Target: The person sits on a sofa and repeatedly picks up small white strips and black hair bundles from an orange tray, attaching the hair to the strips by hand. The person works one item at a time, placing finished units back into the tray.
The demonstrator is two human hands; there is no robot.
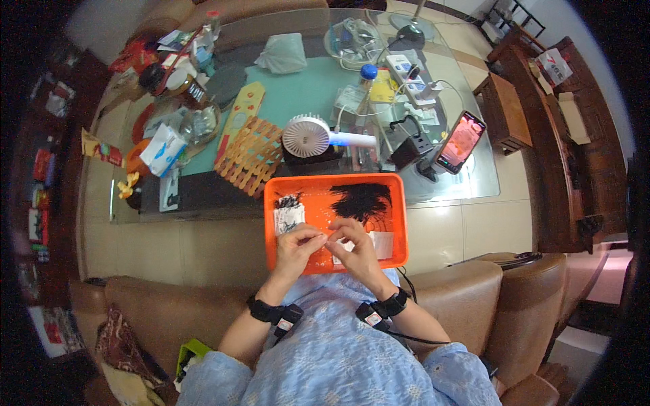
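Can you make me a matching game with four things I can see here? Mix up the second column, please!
Things:
1. tray
2. fan
3. phone
4. strands

Clues:
A. white, with a round head
B. black, in a bunch
C. orange, beneath the left hand and right hand
D. screen lit up

Right pairs: 1-C, 2-A, 3-D, 4-B

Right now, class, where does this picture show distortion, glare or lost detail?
Head view: far edge of the glass table bows, picture corners black; head view: glare on its glass below the phone; head view: black strands merge into one mass, and detail between left hand and right hand is too small to read.
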